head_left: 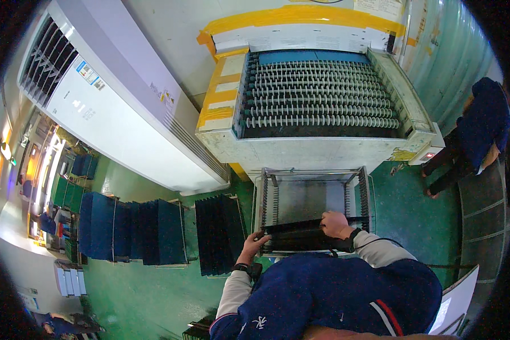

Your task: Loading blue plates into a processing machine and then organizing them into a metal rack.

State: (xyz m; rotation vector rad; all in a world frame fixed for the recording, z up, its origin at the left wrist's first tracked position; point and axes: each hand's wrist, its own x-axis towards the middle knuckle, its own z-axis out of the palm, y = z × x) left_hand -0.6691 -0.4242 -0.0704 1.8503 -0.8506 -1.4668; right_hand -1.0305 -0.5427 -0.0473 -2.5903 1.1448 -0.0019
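A metal rack [311, 171] with toothed side rails stands in front of me. Dark thin panels [300, 241] sit upright in its near part. The foremost dark panel [292, 226] spans the rack from side to side, slightly tilted. My left hand [255, 243] is closed at the left end of this panel, its fingertips partly hidden. Along the top edge, right of the middle, my right hand [335, 225] grips the same panel with curled fingers. Both wrists wear dark bands, and a cable runs from the right one.
Beyond the rack is a conveyor machine [311, 150] with rows of roller discs [323, 102]. Racks of dark panels [218, 235] and blue panels [105, 226] line the floor at left, beside a white air conditioner [136, 124]. Another person [481, 127] stands at right, near grey racks [484, 226].
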